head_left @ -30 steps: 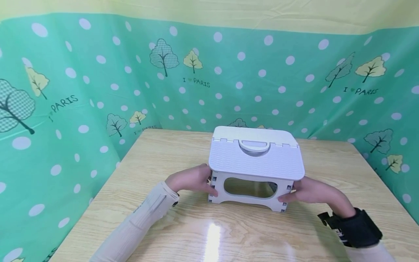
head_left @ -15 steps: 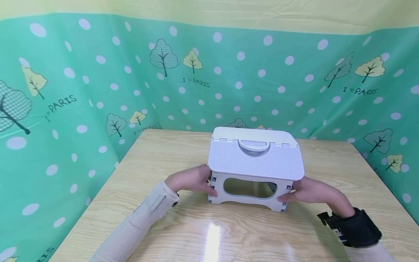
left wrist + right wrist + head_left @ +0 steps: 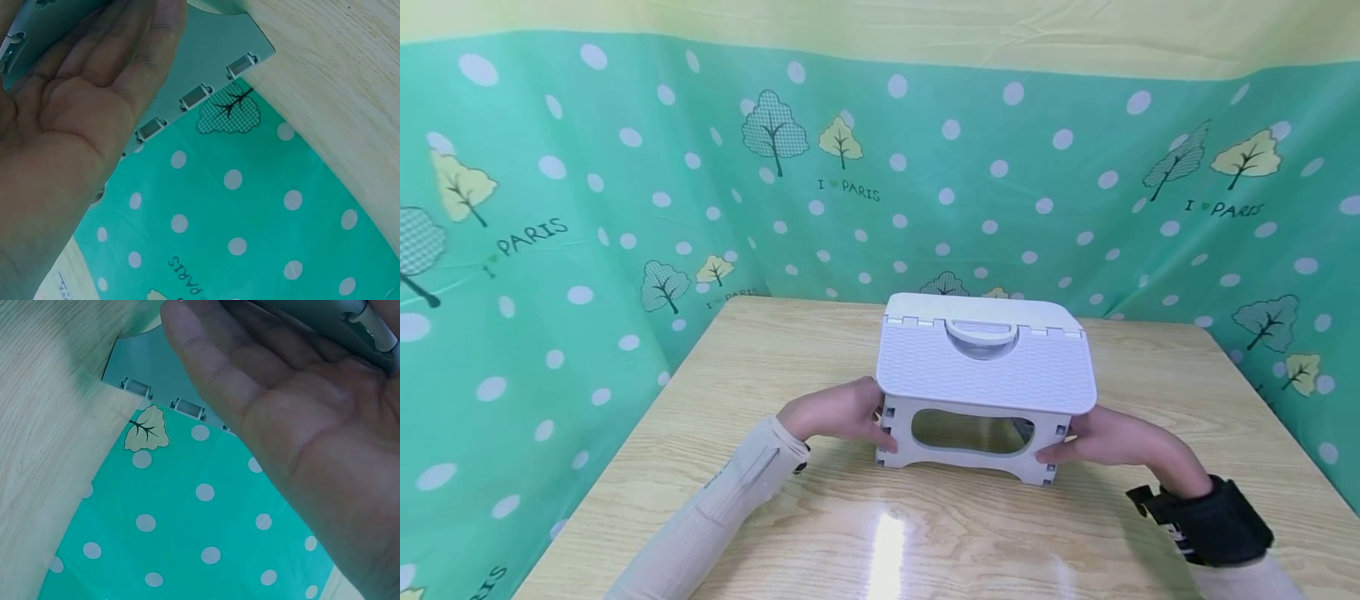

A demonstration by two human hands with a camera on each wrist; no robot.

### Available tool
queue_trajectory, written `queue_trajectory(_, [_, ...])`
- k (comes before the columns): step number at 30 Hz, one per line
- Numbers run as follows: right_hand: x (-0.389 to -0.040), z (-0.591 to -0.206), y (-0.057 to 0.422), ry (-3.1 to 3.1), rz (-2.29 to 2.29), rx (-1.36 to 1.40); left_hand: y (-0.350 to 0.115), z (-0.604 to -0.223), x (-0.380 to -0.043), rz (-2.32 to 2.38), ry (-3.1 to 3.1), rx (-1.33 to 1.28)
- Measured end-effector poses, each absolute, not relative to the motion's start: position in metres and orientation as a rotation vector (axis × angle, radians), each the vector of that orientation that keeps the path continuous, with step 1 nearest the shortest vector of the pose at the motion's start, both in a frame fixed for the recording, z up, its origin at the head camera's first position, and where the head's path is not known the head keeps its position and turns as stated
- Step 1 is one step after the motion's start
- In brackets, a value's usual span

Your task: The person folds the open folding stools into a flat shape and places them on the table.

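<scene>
A white folding step stool stands unfolded on its legs, with a textured top and a small handle cutout in it. My left hand grips its left side, thumb on the front leg panel and fingers reaching in behind. On the opposite side, my right hand holds the same panel, its thumb also in front. From the head camera, most fingertips are hidden by the stool. Both wrist views show a palm, the left palm and the right palm, with fingers extending between the leg panels.
The stool rests on a light wood-grain table with a bright glare streak near the front. A green dotted curtain printed with trees hangs around the back and sides. A black band circles the right wrist.
Both hands keep their hold, and the stool stays almost in place, its top's back edge a touch lower. At the left, the curtain's printed trees and dots have shifted left.
</scene>
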State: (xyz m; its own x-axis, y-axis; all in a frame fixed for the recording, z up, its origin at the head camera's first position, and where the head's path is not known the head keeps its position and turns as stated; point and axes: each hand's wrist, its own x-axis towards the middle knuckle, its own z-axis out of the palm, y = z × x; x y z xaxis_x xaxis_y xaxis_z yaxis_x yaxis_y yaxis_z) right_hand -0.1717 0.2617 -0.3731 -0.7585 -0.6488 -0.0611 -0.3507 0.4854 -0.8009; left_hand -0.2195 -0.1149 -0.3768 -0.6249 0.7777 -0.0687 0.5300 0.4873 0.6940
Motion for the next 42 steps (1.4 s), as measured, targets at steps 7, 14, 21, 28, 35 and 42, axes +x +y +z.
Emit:
queue_trajectory(7, [-0.1717, -0.3734, 0.2617, 2.350, -1.174, -0.833, -0.1147, -0.3766, -0.2192, 0.922, 2.357, 1.093])
queue_trajectory(14, [-0.1717, -0.3736, 0.2616, 2.355, -1.168, -0.837, -0.1140, -0.3756, -0.2181, 0.919, 2.358, 1.069])
queue_trajectory(21, [-0.1718, -0.3745, 0.2609, 2.363, -1.164, -0.841, -0.1140, -0.3776, -0.2189, 0.920, 2.357, 1.070])
queue_trajectory(28, [-0.1713, -0.3746, 0.2608, 2.370, -1.161, -0.856, -0.1135, -0.3791, -0.2191, 0.926, 2.351, 1.060])
queue_trajectory(35, [-0.1715, -0.3756, 0.2618, 2.355, -1.165, -0.860, -0.1133, -0.3797, -0.2189, 0.938, 2.343, 1.064])
queue_trajectory(42, [-0.1715, -0.3761, 0.2619, 2.339, -1.171, -0.868, -0.1132, -0.3812, -0.2189, 0.932, 2.348, 1.067])
